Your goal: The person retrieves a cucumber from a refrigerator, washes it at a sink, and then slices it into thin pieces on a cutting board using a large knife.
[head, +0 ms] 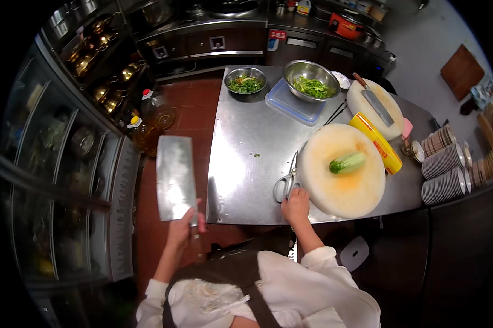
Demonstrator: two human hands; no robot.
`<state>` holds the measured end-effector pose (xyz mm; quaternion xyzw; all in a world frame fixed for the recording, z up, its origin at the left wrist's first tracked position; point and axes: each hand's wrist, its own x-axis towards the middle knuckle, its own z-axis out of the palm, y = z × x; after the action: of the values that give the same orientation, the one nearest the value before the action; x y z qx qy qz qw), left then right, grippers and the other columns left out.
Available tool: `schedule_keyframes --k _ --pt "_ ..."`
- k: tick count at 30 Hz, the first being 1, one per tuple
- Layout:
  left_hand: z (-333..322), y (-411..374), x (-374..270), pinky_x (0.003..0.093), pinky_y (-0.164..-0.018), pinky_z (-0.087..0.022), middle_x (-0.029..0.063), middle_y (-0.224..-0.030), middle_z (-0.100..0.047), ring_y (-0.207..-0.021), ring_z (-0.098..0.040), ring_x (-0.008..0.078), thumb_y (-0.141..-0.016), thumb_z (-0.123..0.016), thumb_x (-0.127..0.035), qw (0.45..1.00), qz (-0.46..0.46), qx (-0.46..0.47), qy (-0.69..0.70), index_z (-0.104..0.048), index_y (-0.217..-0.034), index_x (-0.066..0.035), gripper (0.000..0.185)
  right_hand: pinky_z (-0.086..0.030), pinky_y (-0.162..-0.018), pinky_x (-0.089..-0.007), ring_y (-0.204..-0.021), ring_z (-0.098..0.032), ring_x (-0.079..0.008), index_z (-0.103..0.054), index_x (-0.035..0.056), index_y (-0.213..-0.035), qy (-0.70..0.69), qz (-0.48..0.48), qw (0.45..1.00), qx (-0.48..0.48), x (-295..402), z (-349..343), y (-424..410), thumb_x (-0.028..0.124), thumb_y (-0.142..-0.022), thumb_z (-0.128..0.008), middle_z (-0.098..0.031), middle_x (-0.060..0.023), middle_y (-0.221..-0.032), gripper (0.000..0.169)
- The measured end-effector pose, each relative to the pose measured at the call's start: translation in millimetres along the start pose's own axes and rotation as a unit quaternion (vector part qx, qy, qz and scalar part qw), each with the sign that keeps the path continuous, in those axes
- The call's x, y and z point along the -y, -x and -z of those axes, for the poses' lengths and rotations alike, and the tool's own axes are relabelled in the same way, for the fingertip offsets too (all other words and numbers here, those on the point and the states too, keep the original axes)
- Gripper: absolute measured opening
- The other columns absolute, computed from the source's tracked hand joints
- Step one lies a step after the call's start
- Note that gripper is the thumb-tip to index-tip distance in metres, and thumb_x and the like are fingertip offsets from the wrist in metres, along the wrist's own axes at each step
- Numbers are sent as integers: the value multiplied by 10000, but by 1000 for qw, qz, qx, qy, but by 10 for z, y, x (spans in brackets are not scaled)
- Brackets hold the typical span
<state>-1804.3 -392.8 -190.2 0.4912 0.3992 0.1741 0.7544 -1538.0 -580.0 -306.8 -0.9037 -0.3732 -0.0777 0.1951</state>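
Note:
My left hand [183, 227] grips a Chinese cleaver [174, 176] where its handle meets the blade. The broad blade points away from me, over the floor left of the steel table [246, 180]. At the near side of the table, the fingers of my right hand [296, 207] curl over a handle loop of the kitchen scissors [285, 182]. The scissors lie on the steel, their blades pointing away, against the left side of a thick round chopping board [324, 197]. On that board rests a partly peeled cucumber piece [349, 162], its dark green end to the left.
Behind the board lie a yellow box [375, 143] and another round board [390, 127] with a second cleaver [378, 108]. Steel bowls [234, 88] of cut greens stand farther back, one on a plastic container lid [295, 106]. Plates [442, 192] are stacked at right; oil bottles [146, 135] stand left.

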Motion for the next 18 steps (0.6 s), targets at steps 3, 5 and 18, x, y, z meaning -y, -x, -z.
schedule_keyframes --k 3,5,18 --pt "774 -68 -11 273 -500 -449 74 -678 -550 -515 -528 153 -929 -484 -222 1000 0 -17 4 -434 -1246 51 421 -443 -757 -482 -790 -607 -375 -470 -31 -930 49 -125 991 17 165 -179 -45 184 -701 -635 -625 -201 -851 355" --pt "1109 -106 -39 274 -491 -446 73 -674 -554 -508 -532 154 -924 -495 -223 999 29 -36 19 -458 -1226 45 406 -419 -827 -472 -871 -617 -350 -457 -15 -977 56 -267 954 127 359 -103 -221 163 -711 -617 -631 -200 -911 359" --pt "2096 -1882 -757 273 -446 -459 103 -640 -540 -530 -542 172 -758 -578 29 983 155 95 -12 -556 -984 79 233 -463 -846 -436 -976 -596 -354 -503 16 -1059 38 -405 909 88 655 -125 -1382 257 -679 -678 -611 -219 -1039 483"
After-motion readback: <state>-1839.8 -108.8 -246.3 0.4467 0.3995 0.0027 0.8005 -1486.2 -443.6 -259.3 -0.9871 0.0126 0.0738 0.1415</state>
